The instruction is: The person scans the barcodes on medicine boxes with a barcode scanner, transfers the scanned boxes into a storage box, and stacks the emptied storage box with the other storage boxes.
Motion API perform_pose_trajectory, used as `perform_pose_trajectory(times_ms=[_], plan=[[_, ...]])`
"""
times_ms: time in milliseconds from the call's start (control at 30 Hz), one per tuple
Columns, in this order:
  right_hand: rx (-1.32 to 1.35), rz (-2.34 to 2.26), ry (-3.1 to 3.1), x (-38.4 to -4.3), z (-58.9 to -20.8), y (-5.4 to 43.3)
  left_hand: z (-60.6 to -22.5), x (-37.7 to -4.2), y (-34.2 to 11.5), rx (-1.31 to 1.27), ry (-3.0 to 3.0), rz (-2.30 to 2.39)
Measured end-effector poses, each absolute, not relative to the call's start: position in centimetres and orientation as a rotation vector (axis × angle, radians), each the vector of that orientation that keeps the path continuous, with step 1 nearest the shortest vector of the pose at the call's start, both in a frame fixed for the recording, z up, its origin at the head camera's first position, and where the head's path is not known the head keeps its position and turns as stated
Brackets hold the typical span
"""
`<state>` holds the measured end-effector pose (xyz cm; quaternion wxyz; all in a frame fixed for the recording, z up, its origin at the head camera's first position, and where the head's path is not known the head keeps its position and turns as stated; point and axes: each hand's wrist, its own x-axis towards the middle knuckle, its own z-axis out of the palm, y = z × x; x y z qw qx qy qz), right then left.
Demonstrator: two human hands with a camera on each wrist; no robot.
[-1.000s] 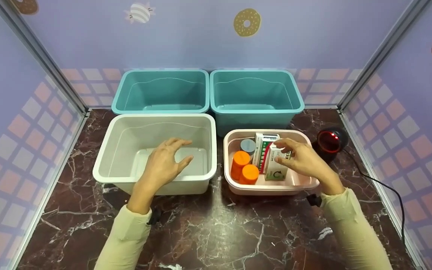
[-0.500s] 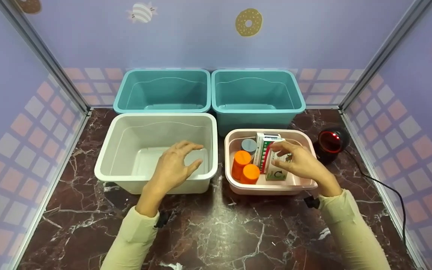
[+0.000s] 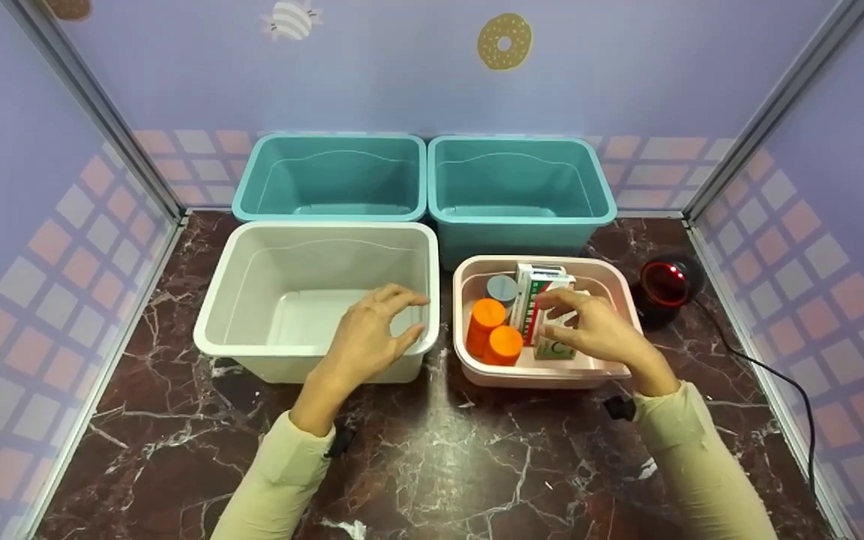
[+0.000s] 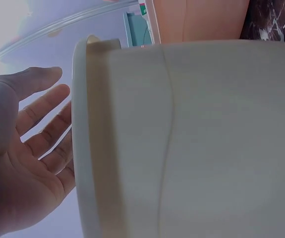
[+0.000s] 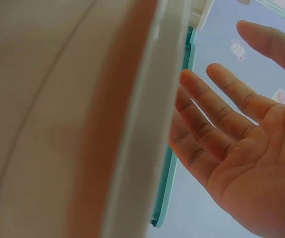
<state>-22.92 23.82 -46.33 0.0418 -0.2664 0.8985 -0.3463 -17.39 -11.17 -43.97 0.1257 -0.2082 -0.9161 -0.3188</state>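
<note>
My left hand hovers over the front right part of the white bin, fingers spread and holding nothing. Over the right side of the pink basin is my right hand, its fingers loosely bent near the medicine boxes. Two orange-capped bottles and a grey-capped bottle stand left of those boxes. The right hand partly covers the front box. In the right wrist view, the palm and fingers look bare; whether a fingertip touches a box cannot be seen.
Two teal bins stand side by side at the back against the patterned wall. A black scanner-like device with a red light sits right of the basin, its cable running along the right wall. The tabletop is dark marble.
My left hand has shifted right across the white bin. The right hand has moved slightly left and down over the boxes. The whole head view has shifted a little.
</note>
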Motion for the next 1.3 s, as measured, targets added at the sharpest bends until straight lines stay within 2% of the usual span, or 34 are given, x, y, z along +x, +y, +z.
perform_pose_trajectory(times_ms=[1300], plan=[[-0.747, -1.155, 2.627, -22.3, -48.4, 22.6, -44.2, -15.9, -6.4, -0.774, -2.746, -0.879]])
